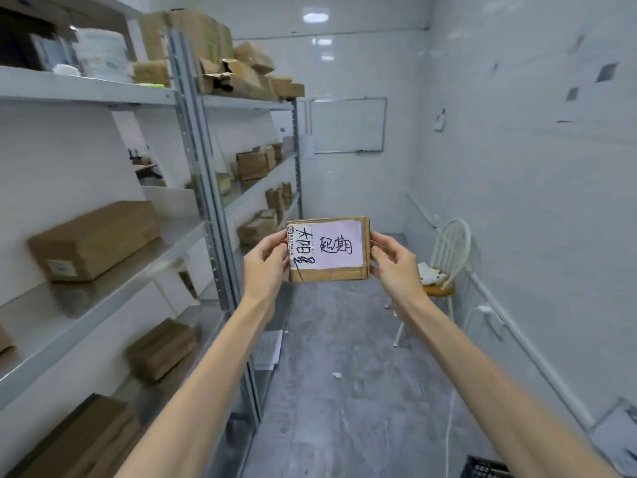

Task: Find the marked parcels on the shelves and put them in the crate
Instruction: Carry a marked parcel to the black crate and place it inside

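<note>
Bare forearms [220,357] reach forward; left hand [267,258] and right hand [393,262] curl their fingers [281,241] round the short edges of a small marked parcel [327,274], held in mid-air, pink label facing the camera. Found, I judge, but not yet delivered: the dark crate [486,468] sits low right, well apart, and other boxes lie on the shelves [103,94].

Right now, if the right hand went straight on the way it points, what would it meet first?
The parcel: the right hand grips its right edge. Beyond, the aisle looks free to the whiteboard, though depth is unclear.
</note>
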